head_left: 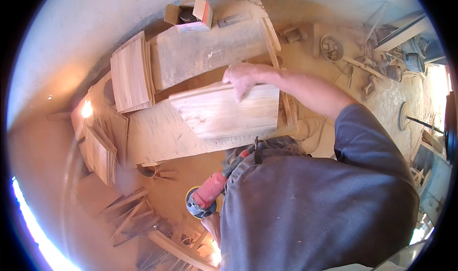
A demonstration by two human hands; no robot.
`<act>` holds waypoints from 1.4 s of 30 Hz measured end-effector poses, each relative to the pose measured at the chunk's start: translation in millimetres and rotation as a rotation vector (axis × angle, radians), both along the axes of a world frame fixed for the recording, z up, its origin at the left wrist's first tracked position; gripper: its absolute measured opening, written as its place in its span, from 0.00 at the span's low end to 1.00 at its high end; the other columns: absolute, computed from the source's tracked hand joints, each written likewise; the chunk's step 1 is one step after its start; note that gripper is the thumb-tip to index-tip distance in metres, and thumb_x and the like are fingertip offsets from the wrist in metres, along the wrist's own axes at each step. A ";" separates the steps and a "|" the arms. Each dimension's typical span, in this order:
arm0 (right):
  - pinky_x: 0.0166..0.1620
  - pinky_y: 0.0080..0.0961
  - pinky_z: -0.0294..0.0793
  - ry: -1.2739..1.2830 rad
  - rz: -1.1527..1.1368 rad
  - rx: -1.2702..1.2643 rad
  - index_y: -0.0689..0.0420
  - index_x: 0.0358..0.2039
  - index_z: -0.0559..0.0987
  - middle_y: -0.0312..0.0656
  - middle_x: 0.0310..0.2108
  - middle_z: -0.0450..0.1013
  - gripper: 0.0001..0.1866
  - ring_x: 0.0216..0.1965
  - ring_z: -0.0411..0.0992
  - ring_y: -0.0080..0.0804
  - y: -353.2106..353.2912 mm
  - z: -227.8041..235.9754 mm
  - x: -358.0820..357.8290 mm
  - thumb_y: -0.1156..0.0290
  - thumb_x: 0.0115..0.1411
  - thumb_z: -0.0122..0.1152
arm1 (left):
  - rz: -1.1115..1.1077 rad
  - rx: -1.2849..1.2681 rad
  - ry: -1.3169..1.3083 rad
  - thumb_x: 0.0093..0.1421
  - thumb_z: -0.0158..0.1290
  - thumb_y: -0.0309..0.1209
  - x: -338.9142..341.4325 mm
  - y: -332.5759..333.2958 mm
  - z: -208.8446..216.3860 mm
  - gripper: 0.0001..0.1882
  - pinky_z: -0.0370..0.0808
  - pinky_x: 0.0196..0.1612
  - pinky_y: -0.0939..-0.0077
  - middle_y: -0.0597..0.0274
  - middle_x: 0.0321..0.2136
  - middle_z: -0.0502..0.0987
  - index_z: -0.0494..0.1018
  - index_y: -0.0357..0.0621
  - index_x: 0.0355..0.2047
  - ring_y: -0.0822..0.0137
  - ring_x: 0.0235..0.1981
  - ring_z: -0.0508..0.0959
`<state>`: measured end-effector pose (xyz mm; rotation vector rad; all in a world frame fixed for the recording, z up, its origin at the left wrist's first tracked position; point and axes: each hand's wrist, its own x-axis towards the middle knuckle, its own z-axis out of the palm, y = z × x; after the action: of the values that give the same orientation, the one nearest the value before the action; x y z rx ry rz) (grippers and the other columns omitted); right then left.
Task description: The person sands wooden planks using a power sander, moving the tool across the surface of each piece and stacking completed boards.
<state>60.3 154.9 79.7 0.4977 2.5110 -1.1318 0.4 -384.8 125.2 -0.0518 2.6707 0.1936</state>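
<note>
My right hand reaches across from the right and grips the far edge of a pale wooden panel, its thumb over the top face. The panel lies on the workbench, close in front of me, and its left end looks a little blurred. Low at my left side, my left hand is closed at the head of a red angle grinder with a round, yellow-rimmed disc. Part of that hand and its forearm is hidden behind the tool and my shirt. The grinder hangs off the bench, apart from the panel.
Stacked wooden panels stand at the bench's left end, with more leaning panels farther left. An open cardboard box sits at the back. Scrap wood litters the lower left floor; a round container stands right of the bench.
</note>
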 end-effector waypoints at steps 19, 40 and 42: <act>0.53 0.45 0.71 0.316 -0.035 0.585 0.56 0.44 0.75 0.45 0.48 0.68 0.11 0.52 0.67 0.41 -110.6 -95.2 65.9 0.68 0.62 0.53 | -0.139 0.040 0.023 0.41 0.52 0.24 -29.3 37.8 -13.0 0.08 0.69 0.20 0.56 0.53 0.10 0.70 0.71 0.27 0.16 0.60 0.12 0.72; 0.74 0.61 0.33 0.397 0.365 0.484 0.46 0.59 0.72 0.40 0.68 0.60 0.39 0.73 0.48 0.50 -158.4 -190.5 -70.7 0.56 0.43 0.67 | -0.154 -0.001 0.019 0.42 0.52 0.24 -37.0 35.7 -4.6 0.08 0.68 0.19 0.57 0.56 0.09 0.68 0.70 0.29 0.15 0.62 0.12 0.71; 0.74 0.62 0.33 0.392 0.318 0.470 0.46 0.61 0.70 0.42 0.67 0.61 0.42 0.72 0.48 0.51 -150.4 -189.0 -60.7 0.56 0.42 0.68 | -0.161 -0.004 0.016 0.42 0.52 0.24 -38.6 36.4 -5.1 0.08 0.68 0.19 0.58 0.56 0.09 0.68 0.70 0.29 0.15 0.62 0.11 0.71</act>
<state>-0.5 4.5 -109.3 -0.0314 3.0670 -0.5566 -38.2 -348.4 120.1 0.1632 2.6753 0.1379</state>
